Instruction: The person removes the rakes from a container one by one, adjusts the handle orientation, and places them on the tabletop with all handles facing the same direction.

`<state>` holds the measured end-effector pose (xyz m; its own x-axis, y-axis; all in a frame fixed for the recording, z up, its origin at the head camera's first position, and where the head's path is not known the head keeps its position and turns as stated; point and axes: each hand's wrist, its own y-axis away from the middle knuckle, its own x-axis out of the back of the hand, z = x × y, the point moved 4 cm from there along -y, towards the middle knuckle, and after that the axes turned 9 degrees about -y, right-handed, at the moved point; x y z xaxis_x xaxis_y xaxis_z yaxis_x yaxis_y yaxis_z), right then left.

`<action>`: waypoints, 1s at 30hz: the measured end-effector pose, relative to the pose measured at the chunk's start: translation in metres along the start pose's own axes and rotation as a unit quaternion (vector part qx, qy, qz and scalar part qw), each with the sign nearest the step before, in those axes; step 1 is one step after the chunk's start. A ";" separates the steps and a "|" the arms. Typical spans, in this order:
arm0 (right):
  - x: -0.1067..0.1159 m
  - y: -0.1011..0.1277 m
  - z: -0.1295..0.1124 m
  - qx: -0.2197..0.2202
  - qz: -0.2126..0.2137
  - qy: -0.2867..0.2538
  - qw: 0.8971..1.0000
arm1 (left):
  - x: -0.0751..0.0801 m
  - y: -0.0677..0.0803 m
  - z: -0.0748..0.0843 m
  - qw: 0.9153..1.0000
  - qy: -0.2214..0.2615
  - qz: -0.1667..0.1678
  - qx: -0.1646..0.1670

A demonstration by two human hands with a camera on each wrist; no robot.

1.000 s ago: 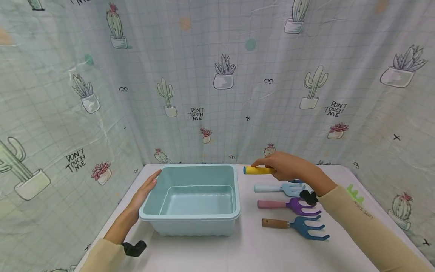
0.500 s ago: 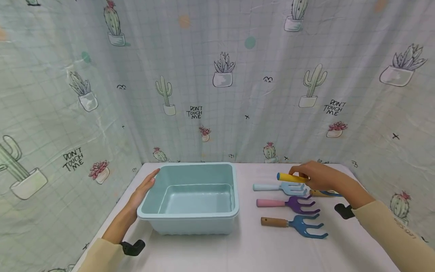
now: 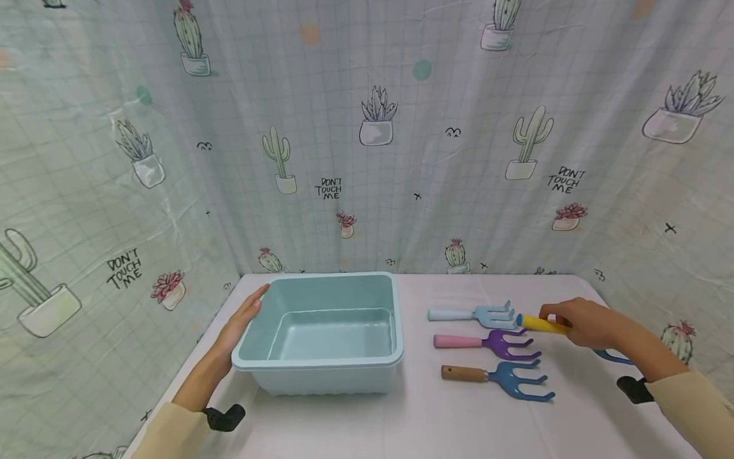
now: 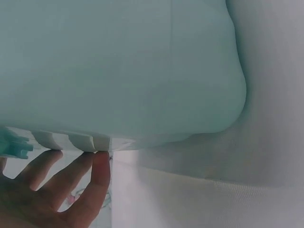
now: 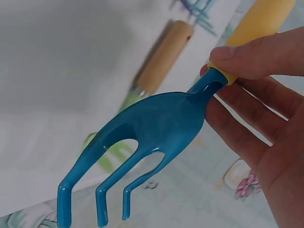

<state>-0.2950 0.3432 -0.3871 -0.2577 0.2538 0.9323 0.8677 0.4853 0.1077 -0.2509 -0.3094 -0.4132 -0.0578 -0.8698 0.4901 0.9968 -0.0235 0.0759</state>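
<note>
Yellow-handled rake (image 3: 539, 324) is gripped in right hand (image 3: 585, 322); teal bin (image 3: 321, 364) side is touched by flat, relaxed left hand (image 3: 241, 322).

Head view overhead; wrist views close

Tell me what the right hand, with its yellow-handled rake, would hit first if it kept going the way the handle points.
Likely the light blue rake: the yellow-handled rake in the right hand aims left at its tines, though height above the table is unclear.
</note>
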 end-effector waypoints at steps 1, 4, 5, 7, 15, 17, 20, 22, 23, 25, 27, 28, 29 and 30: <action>-0.002 0.003 0.004 -0.003 0.000 -0.002 1.000 | 0.000 0.000 0.000 1.000 -0.004 0.000 0.000; -0.008 0.010 0.016 -0.012 -0.001 -0.006 1.000 | -0.001 0.000 0.000 1.000 -0.013 0.003 0.002; -0.009 0.012 0.020 -0.016 -0.003 -0.007 1.000 | -0.001 0.001 0.000 1.000 -0.015 0.004 0.003; -0.011 0.015 0.026 -0.024 -0.004 -0.008 1.000 | -0.001 0.001 0.000 1.000 -0.015 0.005 0.003; -0.021 0.022 0.046 -0.048 -0.030 -0.010 0.998 | 0.001 0.002 0.001 1.000 -0.013 0.004 0.002; -0.025 0.023 0.050 -0.054 -0.035 -0.010 0.998 | 0.001 0.001 0.002 1.000 -0.009 0.004 0.001; -0.031 0.024 0.055 -0.053 -0.041 -0.010 0.998 | 0.001 0.000 0.003 1.000 -0.006 0.004 0.001; -0.034 0.023 0.056 -0.054 -0.047 -0.011 0.997 | 0.001 -0.001 0.002 1.000 -0.009 0.004 0.001; -0.036 0.023 0.057 -0.056 -0.050 -0.010 0.997 | 0.001 -0.001 0.002 1.000 -0.010 0.006 0.001; -0.038 0.023 0.058 -0.065 -0.057 -0.011 0.996 | 0.001 -0.001 0.002 1.000 -0.009 0.008 -0.002; -0.040 0.023 0.059 -0.073 -0.064 -0.011 0.995 | 0.001 -0.002 0.002 1.000 -0.008 0.009 -0.004; -0.040 0.022 0.059 -0.076 -0.067 -0.011 0.995 | 0.001 -0.002 0.002 1.000 -0.004 0.009 -0.005; -0.041 0.022 0.059 -0.079 -0.069 -0.012 0.994 | 0.001 -0.002 0.002 1.000 -0.003 0.009 -0.005; -0.042 0.022 0.059 -0.081 -0.071 -0.012 0.994 | 0.001 -0.002 0.002 1.000 -0.002 0.009 -0.004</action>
<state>-0.2905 0.3922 -0.4438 -0.3915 0.2131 0.8952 0.8782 0.3770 0.2943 -0.2528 -0.3093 -0.4115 -0.0403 -0.8677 0.4954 0.9982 -0.0124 0.0595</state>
